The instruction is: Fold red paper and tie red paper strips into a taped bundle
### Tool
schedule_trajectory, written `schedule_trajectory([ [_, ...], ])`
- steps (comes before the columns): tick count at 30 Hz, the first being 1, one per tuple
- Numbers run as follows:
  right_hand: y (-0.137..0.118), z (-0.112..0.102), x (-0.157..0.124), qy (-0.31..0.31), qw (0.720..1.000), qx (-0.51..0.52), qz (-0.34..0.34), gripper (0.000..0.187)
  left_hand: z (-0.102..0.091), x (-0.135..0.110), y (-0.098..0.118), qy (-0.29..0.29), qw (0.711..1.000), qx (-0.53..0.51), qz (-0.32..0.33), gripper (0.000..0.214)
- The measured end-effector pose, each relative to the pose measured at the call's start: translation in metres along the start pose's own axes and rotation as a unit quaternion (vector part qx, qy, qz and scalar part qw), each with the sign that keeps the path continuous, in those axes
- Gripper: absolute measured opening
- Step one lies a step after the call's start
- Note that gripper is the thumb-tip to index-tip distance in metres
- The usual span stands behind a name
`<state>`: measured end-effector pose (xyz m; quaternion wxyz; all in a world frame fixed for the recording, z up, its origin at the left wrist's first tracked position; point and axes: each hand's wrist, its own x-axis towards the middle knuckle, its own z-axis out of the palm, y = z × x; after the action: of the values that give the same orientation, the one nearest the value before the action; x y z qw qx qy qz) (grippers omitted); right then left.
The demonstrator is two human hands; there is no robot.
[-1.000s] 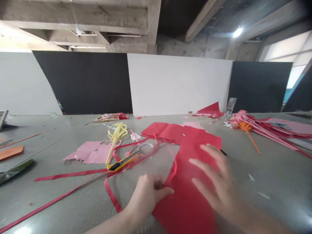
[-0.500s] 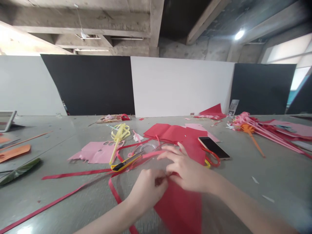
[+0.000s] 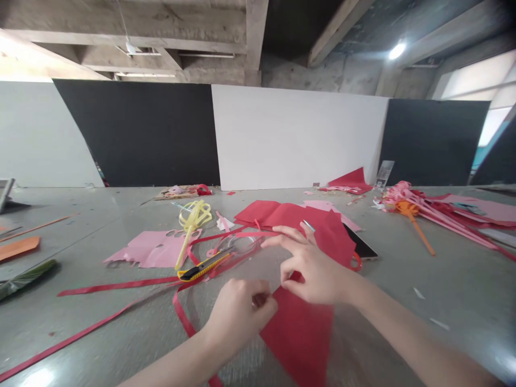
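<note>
A large sheet of red paper (image 3: 302,336) comes down between my hands towards the front. My left hand (image 3: 244,309) is closed in a pinch at the sheet's left edge, its fingertips partly hidden. To the right and a little farther off, my right hand (image 3: 312,271) pinches the red paper between thumb and fingers; its other fingers stretch out. By those fingers lies a small silvery strip (image 3: 309,226). A yellow and black box cutter (image 3: 205,267) rests left of my hands, among red ribbons (image 3: 183,312) and beside a clear roll of tape (image 3: 243,245).
A yellow ribbon flower (image 3: 194,217) lies by a cut pink sheet (image 3: 151,249). At right, a phone (image 3: 360,242) and orange scissor handle (image 3: 356,262) are partly covered. Pink strips (image 3: 439,215) and an orange stick (image 3: 421,234) lie farther right. Panels (image 3: 298,137) stand behind.
My right hand has drawn away from my left, opening a gap between them. Red paper has shifted right, covering more of the phone and scissors. The view has tilted slightly.
</note>
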<state>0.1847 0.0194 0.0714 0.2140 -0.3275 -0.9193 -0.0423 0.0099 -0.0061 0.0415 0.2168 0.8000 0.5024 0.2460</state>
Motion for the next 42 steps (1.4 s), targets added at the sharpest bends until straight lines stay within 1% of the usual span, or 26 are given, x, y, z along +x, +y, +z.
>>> schedule_trajectory([
  [6, 0.019, -0.013, -0.004, 0.004, 1.0, 0.004, 0.028, 0.017, -0.006, 0.001, 0.002, -0.006, 1.0, 0.005, -0.002, 0.015],
  [11, 0.022, -0.016, -0.006, -0.012, 0.999, 0.026, 0.036, 0.018, -0.012, 0.001, 0.006, -0.029, 0.999, 0.03, -0.003, 0.015],
  [12, 0.023, -0.016, -0.006, -0.019, 0.999, 0.03, 0.033, 0.018, -0.015, 0.001, 0.006, -0.047, 0.999, 0.027, -0.008, 0.015],
  [13, 0.024, -0.015, -0.006, -0.025, 0.999, 0.031, 0.031, 0.018, -0.018, 0.0, 0.006, -0.081, 0.996, 0.02, -0.016, 0.015],
  [16, 0.03, -0.013, -0.008, -0.04, 0.998, 0.029, 0.039, 0.02, -0.03, -0.002, 0.005, -0.214, 0.975, -0.003, -0.053, 0.016],
  [17, 0.031, -0.012, -0.009, -0.048, 0.998, 0.03, 0.04, 0.02, -0.033, -0.003, 0.004, -0.234, 0.971, -0.002, -0.059, 0.017],
  [18, 0.032, -0.011, -0.01, -0.058, 0.997, 0.031, 0.037, 0.019, -0.035, -0.003, 0.004, -0.227, 0.972, 0.003, -0.058, 0.017],
  [19, 0.031, -0.01, -0.01, -0.068, 0.997, 0.032, 0.031, 0.019, -0.034, -0.002, 0.004, -0.2, 0.978, 0.011, -0.054, 0.018],
  [21, 0.024, -0.007, -0.009, -0.082, 0.996, 0.029, 0.011, 0.02, -0.027, -0.002, 0.004, -0.133, 0.99, 0.008, -0.046, 0.018],
  [22, 0.019, -0.005, -0.008, -0.085, 0.996, 0.027, -0.001, 0.021, -0.021, -0.002, 0.003, -0.119, 0.992, -0.01, -0.047, 0.019],
  [23, 0.013, -0.002, -0.007, -0.086, 0.996, 0.025, -0.011, 0.022, -0.014, -0.002, 0.002, -0.118, 0.991, -0.04, -0.052, 0.02],
  [25, 0.001, 0.001, -0.005, -0.088, 0.995, 0.023, -0.031, 0.023, 0.001, -0.003, -0.001, -0.138, 0.983, -0.106, -0.053, 0.016],
  [27, -0.006, 0.0, -0.002, -0.074, 0.997, 0.026, -0.029, 0.016, 0.013, -0.004, -0.004, -0.139, 0.973, -0.171, -0.067, 0.01],
  [28, -0.006, -0.002, -0.001, -0.055, 0.998, 0.028, -0.014, 0.012, 0.017, -0.004, -0.005, -0.14, 0.962, -0.218, -0.089, 0.01],
  [29, -0.005, -0.005, -0.001, -0.027, 0.999, 0.03, 0.01, 0.012, 0.02, -0.003, -0.006, -0.142, 0.943, -0.277, -0.115, 0.012],
  [31, 0.004, -0.013, -0.002, 0.054, 0.995, 0.028, 0.081, 0.028, 0.023, -0.003, -0.005, -0.148, 0.886, -0.411, -0.157, 0.02],
  [32, 0.011, -0.017, -0.005, 0.102, 0.987, 0.022, 0.125, 0.033, 0.023, -0.002, -0.004, -0.144, 0.858, -0.465, -0.164, 0.023],
  [33, 0.019, -0.019, -0.009, 0.143, 0.974, 0.014, 0.176, 0.035, 0.024, -0.002, -0.003, -0.134, 0.838, -0.504, -0.161, 0.025],
  [34, 0.027, -0.02, -0.015, 0.181, 0.953, 0.003, 0.241, 0.039, 0.025, -0.002, -0.003, -0.121, 0.825, -0.531, -0.152, 0.026],
  [35, 0.035, -0.019, -0.022, 0.206, 0.929, -0.002, 0.308, 0.048, 0.027, -0.002, -0.002, -0.109, 0.818, -0.546, -0.142, 0.026],
  [37, 0.046, -0.011, -0.039, 0.183, 0.893, 0.032, 0.409, 0.07, 0.03, -0.002, -0.003, -0.092, 0.815, -0.558, -0.126, 0.026],
  [38, 0.048, -0.006, -0.048, 0.164, 0.877, 0.084, 0.444, 0.075, 0.032, -0.002, -0.004, -0.087, 0.816, -0.559, -0.118, 0.025],
  [39, 0.048, 0.0, -0.056, 0.146, 0.859, 0.161, 0.464, 0.077, 0.034, -0.002, -0.005, -0.084, 0.821, -0.554, -0.11, 0.025],
  [40, 0.046, 0.006, -0.063, 0.15, 0.836, 0.231, 0.474, 0.074, 0.035, -0.002, -0.006, -0.082, 0.829, -0.544, -0.103, 0.024],
  [41, 0.041, 0.011, -0.069, 0.159, 0.821, 0.285, 0.468, 0.068, 0.037, -0.003, -0.008, -0.079, 0.84, -0.527, -0.099, 0.023],
  [42, 0.035, 0.014, -0.073, 0.164, 0.817, 0.322, 0.45, 0.065, 0.038, -0.003, -0.009, -0.073, 0.855, -0.503, -0.099, 0.021],
])
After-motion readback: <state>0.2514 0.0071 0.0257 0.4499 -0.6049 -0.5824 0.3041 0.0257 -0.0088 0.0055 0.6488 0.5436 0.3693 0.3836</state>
